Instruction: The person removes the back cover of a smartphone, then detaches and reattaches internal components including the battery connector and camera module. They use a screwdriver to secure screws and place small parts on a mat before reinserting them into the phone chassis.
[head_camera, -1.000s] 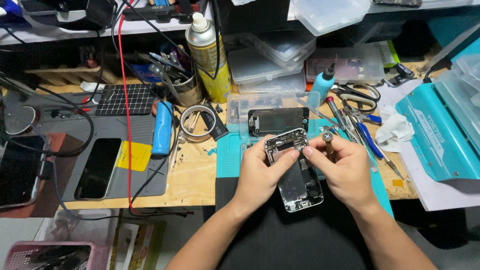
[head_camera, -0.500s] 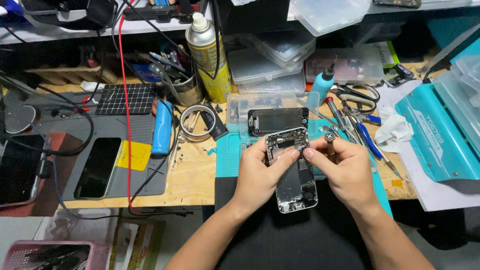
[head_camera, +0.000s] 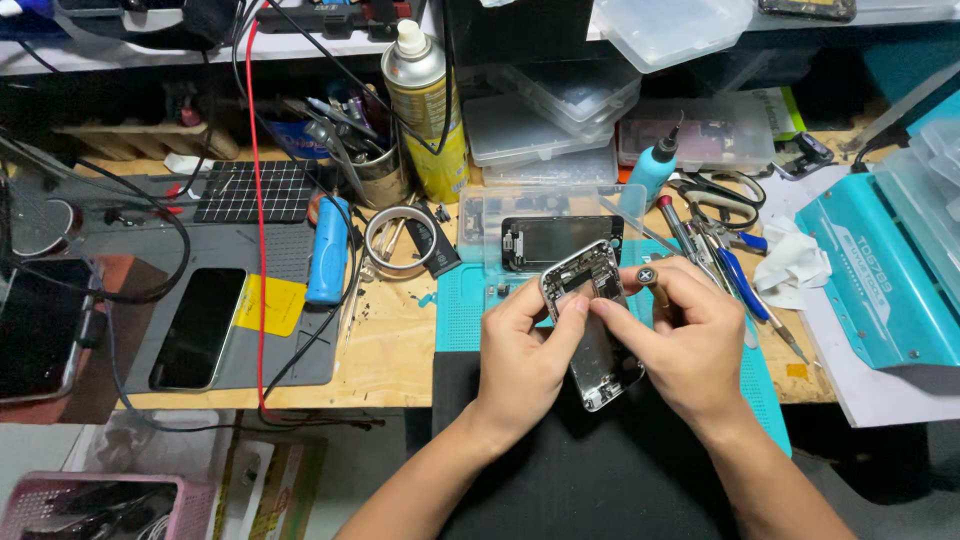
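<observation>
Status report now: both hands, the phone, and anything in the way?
Left hand and right hand both grip the opened silver phone frame above the black mat. Right hand also holds a small screwdriver. Nothing blocking.

My left hand and right hand cover the middle of the opened silver phone frame; parts inside too small to tell. Screwdriver shaft hidden in my right fist, only its round silver cap shows.
</observation>
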